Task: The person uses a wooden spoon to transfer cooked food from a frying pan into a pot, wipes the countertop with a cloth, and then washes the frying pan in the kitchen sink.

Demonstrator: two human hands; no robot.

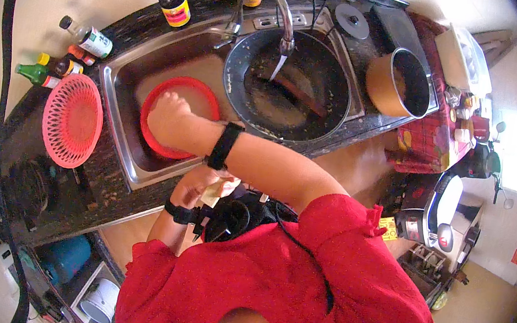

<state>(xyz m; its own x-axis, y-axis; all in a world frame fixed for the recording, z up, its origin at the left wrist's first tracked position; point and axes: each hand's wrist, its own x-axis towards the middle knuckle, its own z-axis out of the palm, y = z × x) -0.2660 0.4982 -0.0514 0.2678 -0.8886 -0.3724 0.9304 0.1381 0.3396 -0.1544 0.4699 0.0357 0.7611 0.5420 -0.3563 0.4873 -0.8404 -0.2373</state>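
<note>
My right hand [167,116] reaches across into a red plastic basin [217,107] that stands in the steel sink [116,108]. Its fingertips point toward the tap side; what lies under the palm is hidden. Close to my body, at the sink's front edge, my left hand [194,185] grips a pale yellow piece [213,192], possibly food or a sponge. From the curved metal faucet [284,5] a thin stream of water runs into a large dark wok [248,106]. The wok sits over the sink's right part, with a long brown utensil [299,96] and some water in it.
A pink plastic basket [73,120] stands on the dark counter [110,208] left of the sink. Behind are a soy sauce bottle [174,1] and several other bottles. To the right are a deep pot [386,83], a glass lid [352,21] and a table with a red cloth [424,149].
</note>
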